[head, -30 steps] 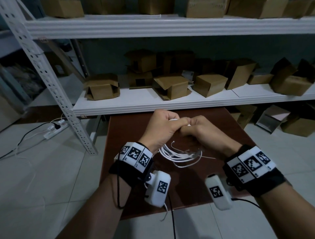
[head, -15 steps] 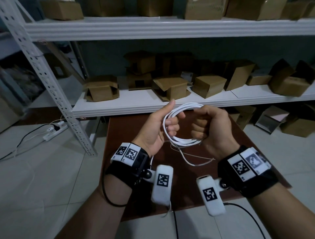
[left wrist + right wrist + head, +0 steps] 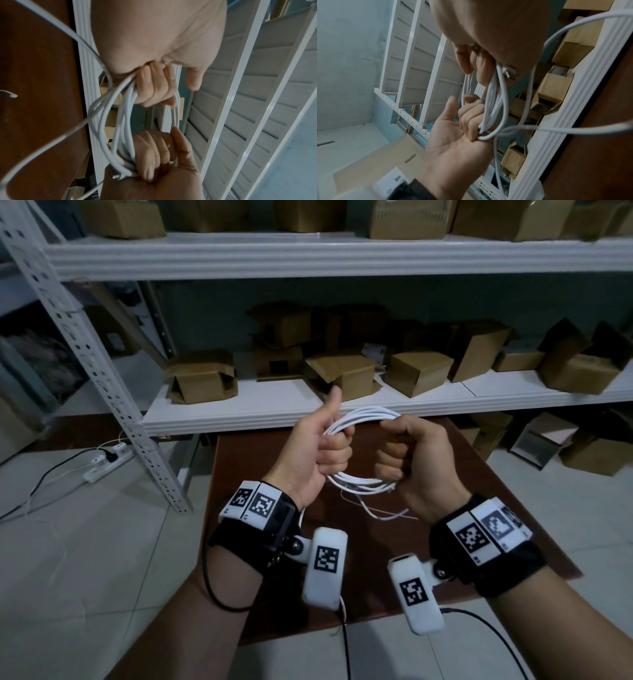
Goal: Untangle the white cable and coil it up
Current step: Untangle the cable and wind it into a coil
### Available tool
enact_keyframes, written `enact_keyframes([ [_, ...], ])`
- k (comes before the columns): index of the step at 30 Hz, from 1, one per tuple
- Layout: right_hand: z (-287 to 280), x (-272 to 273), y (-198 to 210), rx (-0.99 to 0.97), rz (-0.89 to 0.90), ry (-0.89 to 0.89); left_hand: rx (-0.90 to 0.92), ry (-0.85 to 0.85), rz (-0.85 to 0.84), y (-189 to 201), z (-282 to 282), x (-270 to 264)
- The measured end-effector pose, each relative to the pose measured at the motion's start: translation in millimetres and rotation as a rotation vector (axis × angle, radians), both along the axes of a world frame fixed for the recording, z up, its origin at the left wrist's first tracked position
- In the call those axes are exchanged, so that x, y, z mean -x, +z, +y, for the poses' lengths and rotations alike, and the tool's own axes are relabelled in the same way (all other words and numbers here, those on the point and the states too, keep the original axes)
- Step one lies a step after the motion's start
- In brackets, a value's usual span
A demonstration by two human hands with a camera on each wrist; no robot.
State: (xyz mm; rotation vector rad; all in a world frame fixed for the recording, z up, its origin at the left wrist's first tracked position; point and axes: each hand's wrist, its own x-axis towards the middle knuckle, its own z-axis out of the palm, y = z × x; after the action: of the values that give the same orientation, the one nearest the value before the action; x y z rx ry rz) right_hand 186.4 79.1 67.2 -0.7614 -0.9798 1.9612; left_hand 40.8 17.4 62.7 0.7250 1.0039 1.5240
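Between both hands, up above the bench (image 3: 260, 470), the cable (image 3: 363, 416) coil sits tighter than before; left hand (image 3: 317, 450) and right hand (image 3: 412, 460) both grip it. Right wrist view alone shows a plug (image 3: 509, 71).

Dim, cool indoor light; shelf (image 3: 308, 258) edges brightest. Head view bows at edges. Wrist views soft, white cable (image 3: 109, 121) motion-blurred, near skin out of focus.

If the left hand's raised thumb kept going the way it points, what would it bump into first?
Probably the open cardboard box on the white shelf; the left hand, gripping the white cable, points its thumb up and away toward it. Depth is unclear.
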Motion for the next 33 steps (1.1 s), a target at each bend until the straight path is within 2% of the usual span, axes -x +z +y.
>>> enact_keyframes([
  [3,-1,2,-4,-0.037,-0.014,0.031,0.0,0.134,0.197,-2,2,-4],
  [5,-1,1,-5,-0.058,-0.026,0.082,-0.006,0.181,0.258,-3,3,-4],
  [9,-2,-6,2,-0.17,-0.112,0.251,-0.016,0.166,0.325,-1,2,1],
  [11,-2,-10,5,-0.227,-0.2,0.305,-0.019,0.132,0.42,-2,1,0],
  [14,-3,-10,3,-0.291,-0.351,0.281,-0.031,0.126,0.597,-6,1,-6],
  [17,-5,-8,1,-0.304,-0.398,0.228,-0.044,0.139,0.674,-8,2,-7],
  [21,-7,-8,4,-0.476,-0.564,0.255,-0.037,0.087,0.811,-7,1,-10],
  [24,-8,-8,5,-0.518,-0.622,0.255,-0.021,0.047,0.827,-8,0,-11],
  [27,-9,-5,3,-0.46,-0.59,0.199,-0.029,0.04,0.803,-7,0,-9],
  [30,-14,-1,7,-0.408,-0.503,0.139,-0.072,0.034,0.716,-2,-2,-7],
  [33,-12,-2,9,-0.326,-0.37,0.069,-0.096,-0.002,0.555,1,-7,-5],
])
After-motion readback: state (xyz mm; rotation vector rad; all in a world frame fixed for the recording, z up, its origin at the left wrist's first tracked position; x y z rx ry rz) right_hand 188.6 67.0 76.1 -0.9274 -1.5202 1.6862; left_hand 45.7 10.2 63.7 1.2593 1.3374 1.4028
